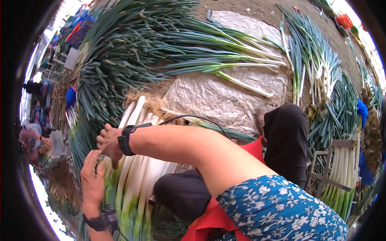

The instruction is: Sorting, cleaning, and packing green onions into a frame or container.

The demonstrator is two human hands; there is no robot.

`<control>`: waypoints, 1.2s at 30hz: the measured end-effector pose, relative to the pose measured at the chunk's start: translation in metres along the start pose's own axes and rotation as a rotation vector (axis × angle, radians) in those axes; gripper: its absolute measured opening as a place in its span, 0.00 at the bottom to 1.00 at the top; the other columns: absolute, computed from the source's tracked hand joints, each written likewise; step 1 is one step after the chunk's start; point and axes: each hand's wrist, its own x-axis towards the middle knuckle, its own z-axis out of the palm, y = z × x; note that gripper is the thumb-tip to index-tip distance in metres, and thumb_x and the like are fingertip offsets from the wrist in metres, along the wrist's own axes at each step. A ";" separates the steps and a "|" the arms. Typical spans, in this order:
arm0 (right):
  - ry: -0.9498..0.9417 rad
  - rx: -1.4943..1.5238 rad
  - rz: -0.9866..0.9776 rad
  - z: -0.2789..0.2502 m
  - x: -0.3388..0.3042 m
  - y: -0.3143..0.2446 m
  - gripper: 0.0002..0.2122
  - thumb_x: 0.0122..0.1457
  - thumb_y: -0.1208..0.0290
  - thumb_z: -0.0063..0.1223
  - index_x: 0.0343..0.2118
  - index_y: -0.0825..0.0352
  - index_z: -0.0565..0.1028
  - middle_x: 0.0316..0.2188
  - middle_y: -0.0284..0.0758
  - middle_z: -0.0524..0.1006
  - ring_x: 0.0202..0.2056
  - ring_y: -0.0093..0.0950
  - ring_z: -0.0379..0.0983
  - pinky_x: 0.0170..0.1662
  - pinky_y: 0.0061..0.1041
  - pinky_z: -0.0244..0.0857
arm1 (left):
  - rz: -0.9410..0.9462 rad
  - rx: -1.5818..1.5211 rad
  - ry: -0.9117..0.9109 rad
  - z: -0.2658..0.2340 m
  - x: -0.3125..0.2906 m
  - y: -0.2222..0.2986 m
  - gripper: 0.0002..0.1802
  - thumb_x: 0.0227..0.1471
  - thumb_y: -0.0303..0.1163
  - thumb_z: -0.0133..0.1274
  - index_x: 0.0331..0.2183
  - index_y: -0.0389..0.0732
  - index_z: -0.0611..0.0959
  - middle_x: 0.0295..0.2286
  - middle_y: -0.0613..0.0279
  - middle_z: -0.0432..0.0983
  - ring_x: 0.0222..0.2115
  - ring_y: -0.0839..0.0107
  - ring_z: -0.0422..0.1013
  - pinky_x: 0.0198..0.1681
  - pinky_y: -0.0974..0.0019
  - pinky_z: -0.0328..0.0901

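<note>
A thick bundle of long green onions [134,176] lies in front of me at the left, white stalks side by side, roots at the far end and green toward me. My right hand [109,141] reaches across on a bare forearm to the bundle's left edge, fingers spread, thumb pointing down. Right beside it, my left hand [92,178] has its fingers loosely bent and apart, fingertips close to the right hand. I see nothing held in either hand. Each wrist wears a dark strap with a device, and a black cable runs from the right one.
A big heap of green onions [116,52] rises at the far left. Several loose stalks [245,82] lie on a pale sheet [205,96]. At the right are more piles [315,52] and a metal rack [339,185] holding onions. My dark-trousered knees [285,140] are close by.
</note>
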 end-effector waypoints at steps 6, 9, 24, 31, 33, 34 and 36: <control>0.802 0.374 0.232 -0.049 -0.179 0.105 0.12 0.51 0.70 0.57 0.39 0.66 0.76 0.32 0.43 0.75 0.38 0.43 0.72 0.43 0.42 0.67 | 0.316 0.046 0.194 0.086 0.021 0.130 0.24 0.54 0.26 0.51 0.54 0.36 0.72 0.56 0.45 0.62 0.59 0.47 0.56 0.61 0.51 0.52; 0.800 0.448 0.757 0.010 -0.296 0.170 0.09 0.54 0.73 0.50 0.38 0.68 0.72 0.33 0.47 0.75 0.38 0.49 0.71 0.41 0.41 0.65 | 0.217 0.198 0.043 0.135 0.028 0.122 0.31 0.52 0.29 0.54 0.58 0.38 0.68 0.59 0.45 0.58 0.62 0.46 0.49 0.64 0.45 0.43; 0.015 -0.293 1.563 0.082 -0.598 0.385 0.30 0.49 0.70 0.49 0.58 0.68 0.60 0.52 0.44 0.66 0.55 0.41 0.60 0.51 0.48 0.56 | 0.155 0.395 -0.387 0.182 0.087 0.063 0.40 0.61 0.55 0.36 0.64 0.39 0.52 0.62 0.27 0.35 0.63 0.29 0.34 0.60 0.32 0.35; -0.085 -0.472 1.613 0.090 -0.667 0.444 0.35 0.48 0.71 0.53 0.61 0.69 0.55 0.60 0.43 0.59 0.62 0.42 0.53 0.59 0.54 0.48 | 0.124 0.498 -0.383 0.188 0.083 0.053 0.39 0.61 0.58 0.32 0.66 0.51 0.47 0.63 0.30 0.33 0.63 0.31 0.34 0.60 0.31 0.35; -0.128 -0.509 1.455 0.094 -0.656 0.437 0.27 0.47 0.73 0.51 0.53 0.70 0.63 0.46 0.44 0.70 0.50 0.41 0.65 0.51 0.49 0.58 | 0.097 0.474 -0.406 0.186 0.075 0.055 0.38 0.57 0.52 0.41 0.62 0.42 0.55 0.62 0.26 0.34 0.62 0.28 0.34 0.59 0.30 0.34; -0.224 -0.416 1.450 0.094 -0.662 0.429 0.25 0.47 0.73 0.51 0.51 0.70 0.65 0.42 0.44 0.72 0.45 0.42 0.68 0.47 0.49 0.60 | 0.128 0.454 -0.418 0.188 0.090 0.052 0.37 0.55 0.48 0.45 0.60 0.38 0.59 0.61 0.24 0.34 0.62 0.27 0.34 0.59 0.29 0.34; -0.218 -0.107 1.382 0.101 -0.633 0.411 0.19 0.46 0.74 0.50 0.44 0.69 0.67 0.33 0.43 0.73 0.36 0.42 0.70 0.38 0.47 0.63 | 0.042 0.450 -0.462 0.184 0.082 0.064 0.36 0.55 0.47 0.46 0.58 0.36 0.60 0.60 0.22 0.34 0.62 0.26 0.33 0.59 0.29 0.33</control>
